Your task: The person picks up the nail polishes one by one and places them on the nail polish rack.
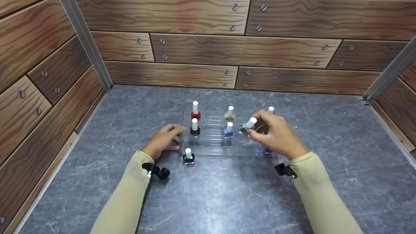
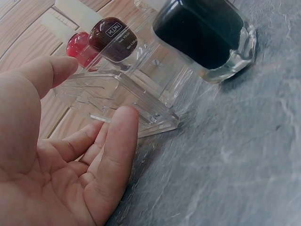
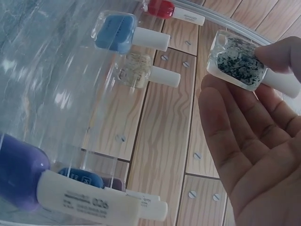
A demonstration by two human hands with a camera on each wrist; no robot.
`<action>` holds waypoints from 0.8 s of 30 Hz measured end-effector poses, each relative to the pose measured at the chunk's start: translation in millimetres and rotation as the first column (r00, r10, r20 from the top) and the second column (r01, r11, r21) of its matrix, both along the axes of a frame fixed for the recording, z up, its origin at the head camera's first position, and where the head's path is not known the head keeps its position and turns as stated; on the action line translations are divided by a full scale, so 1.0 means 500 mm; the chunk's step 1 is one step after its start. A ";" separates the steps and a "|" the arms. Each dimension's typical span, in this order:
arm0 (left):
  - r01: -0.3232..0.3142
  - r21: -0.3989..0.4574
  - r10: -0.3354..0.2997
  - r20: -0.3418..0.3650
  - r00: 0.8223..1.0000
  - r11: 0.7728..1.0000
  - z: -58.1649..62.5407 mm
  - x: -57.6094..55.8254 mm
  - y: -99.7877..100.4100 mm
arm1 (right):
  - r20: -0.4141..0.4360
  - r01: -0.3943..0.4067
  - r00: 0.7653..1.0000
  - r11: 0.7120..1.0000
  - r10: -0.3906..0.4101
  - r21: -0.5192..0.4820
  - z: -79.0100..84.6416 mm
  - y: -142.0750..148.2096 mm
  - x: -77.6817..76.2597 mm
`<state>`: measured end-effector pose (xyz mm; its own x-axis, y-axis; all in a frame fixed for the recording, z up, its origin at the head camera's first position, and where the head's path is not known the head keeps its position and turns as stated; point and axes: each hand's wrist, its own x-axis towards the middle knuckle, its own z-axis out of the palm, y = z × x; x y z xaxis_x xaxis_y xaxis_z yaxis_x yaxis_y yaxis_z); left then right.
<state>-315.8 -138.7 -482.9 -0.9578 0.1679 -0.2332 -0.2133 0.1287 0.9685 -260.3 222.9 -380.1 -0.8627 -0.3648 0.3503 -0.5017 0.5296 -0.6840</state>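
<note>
My right hand [image 1: 276,135] pinches a nail polish bottle [image 3: 237,61] with dark and white flecks in clear polish between thumb and fingers. It is tilted, white cap up, above a clear tiered rack [image 1: 213,150]. At the rack's left end panel, my left hand [image 1: 164,139] rests with loose fingers against the outer side. On the rack stand a red bottle [image 1: 195,115], a dark red one [image 1: 195,131], a glittery pale one [image 1: 229,116] and a blue one [image 1: 228,132]. More bottles at its right end, one purple [image 3: 21,174], are partly hidden by my right hand.
A black nail polish bottle [image 1: 188,158] stands on the grey marbled tabletop [image 1: 208,201], in front of the rack's left end. Wood-patterned walls [image 1: 195,48] enclose the table at the back and sides.
</note>
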 end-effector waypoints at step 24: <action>0.007 0.001 -0.007 0.004 1.000 1.000 0.001 0.001 -0.001 | -0.089 -0.079 0.988 0.910 0.125 0.408 -0.070 -0.059 -0.024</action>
<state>-315.3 -139.1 -482.2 -0.9558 0.1745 -0.2366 -0.2160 0.1294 0.9678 -272.5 193.2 -415.1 -0.7775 -0.5787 0.2462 -0.6277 0.6897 -0.3610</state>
